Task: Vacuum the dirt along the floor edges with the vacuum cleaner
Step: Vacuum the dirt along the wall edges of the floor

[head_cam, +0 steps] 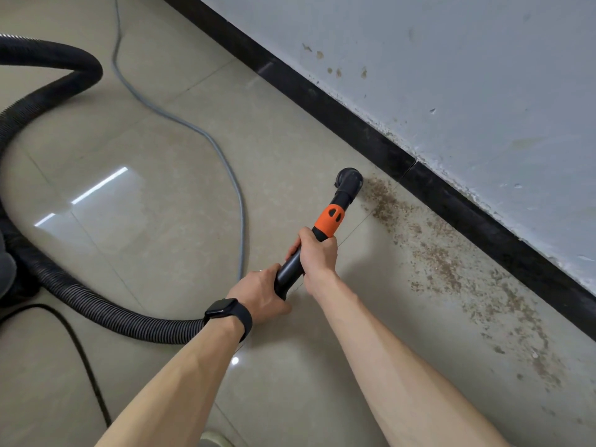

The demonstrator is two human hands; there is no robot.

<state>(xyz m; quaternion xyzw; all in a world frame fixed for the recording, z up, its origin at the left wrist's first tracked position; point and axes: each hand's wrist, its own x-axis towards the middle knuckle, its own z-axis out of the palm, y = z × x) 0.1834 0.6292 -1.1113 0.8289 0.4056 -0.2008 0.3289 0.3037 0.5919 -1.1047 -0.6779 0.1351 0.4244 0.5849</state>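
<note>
I hold a black vacuum wand (pixel 292 264) with an orange collar (pixel 328 221). My left hand (pixel 261 293), with a black watch on the wrist, grips the wand's rear end where the ribbed hose joins. My right hand (pixel 317 253) grips the wand just behind the orange collar. The round black nozzle (pixel 350 179) sits on the beige tiled floor, at the upper end of a brown dirt trail (pixel 451 269). The dirt runs along the black skirting (pixel 419 171) toward the lower right.
The ribbed black hose (pixel 74 298) loops across the floor on the left to the vacuum body (pixel 8 269) at the left edge. A grey cable (pixel 225 169) and a thin black cable (pixel 80 350) lie on the tiles. A stained white wall (pixel 467 75) rises above the skirting.
</note>
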